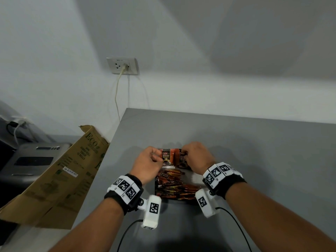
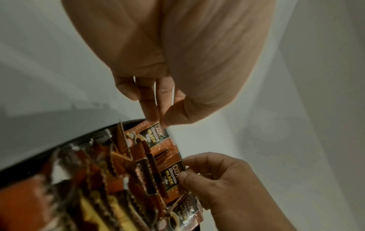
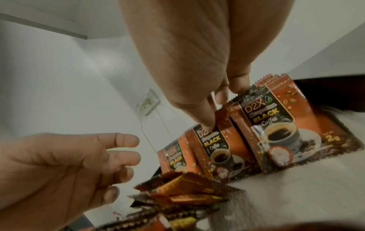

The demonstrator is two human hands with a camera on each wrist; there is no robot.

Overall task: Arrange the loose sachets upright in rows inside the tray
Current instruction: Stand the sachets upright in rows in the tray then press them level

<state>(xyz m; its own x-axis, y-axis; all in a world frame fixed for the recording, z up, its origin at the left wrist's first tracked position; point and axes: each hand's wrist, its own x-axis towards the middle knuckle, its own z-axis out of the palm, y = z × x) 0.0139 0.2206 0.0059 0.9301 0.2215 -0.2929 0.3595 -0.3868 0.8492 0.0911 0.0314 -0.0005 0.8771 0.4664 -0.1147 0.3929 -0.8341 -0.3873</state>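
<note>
Standing upright at the far end of the tray (image 1: 157, 186), a row of sachets (image 3: 215, 145) faces the person, while loose sachets (image 1: 174, 186) lie in a heap in the near part. The tray rests on the grey worktop (image 1: 254, 142). The left hand (image 1: 147, 160) pinches the top edge of the left sachet (image 2: 156, 137) in the row. The right hand (image 1: 195, 156) grips the tops of the sachets beside it with curled fingers.
</note>
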